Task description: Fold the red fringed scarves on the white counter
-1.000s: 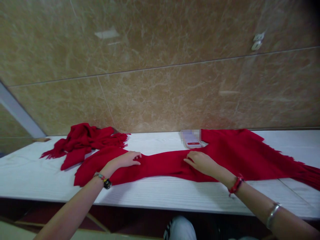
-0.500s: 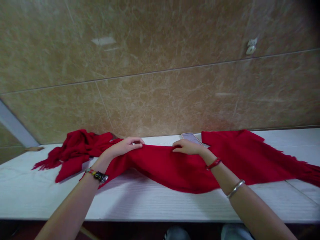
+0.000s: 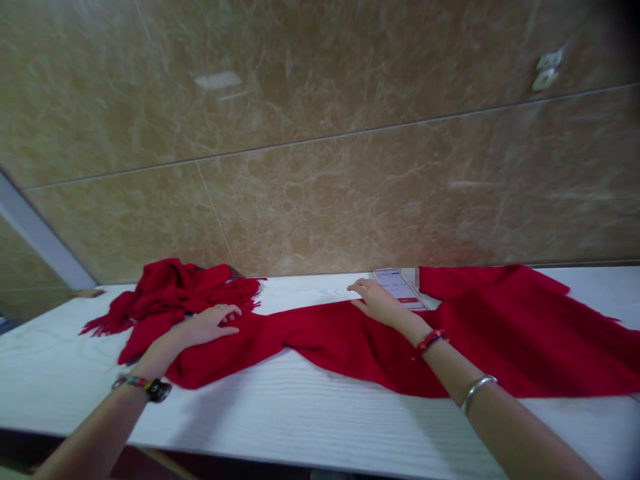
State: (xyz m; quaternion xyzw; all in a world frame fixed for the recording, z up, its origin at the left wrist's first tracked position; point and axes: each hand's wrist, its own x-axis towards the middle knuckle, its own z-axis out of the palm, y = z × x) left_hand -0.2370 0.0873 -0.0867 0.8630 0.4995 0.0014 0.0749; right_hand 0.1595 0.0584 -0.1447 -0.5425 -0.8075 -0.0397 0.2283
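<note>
A white wood-grain counter (image 3: pixel 300 413) is set against a wall of beige marble slabs (image 3: pixel 320 167). A phone (image 3: pixel 400 288) is laid face up near the wall. A bunched red fringed cloth (image 3: pixel 170 287) is heaped at the left, and a small white fitting (image 3: pixel 545 69) is fixed high on the wall.

Light: I read soft, dimmish indoor light | Glare: pale rectangular reflection on the marble wall (image 3: pixel 320 200) | Shadows: faint, diffuse on the white table (image 3: pixel 300 427) | Quality: slight blur, red scarf (image 3: pixel 350 340) oversaturated with folds lost, top-right corner dark, straight lines bowed at edges
</note>
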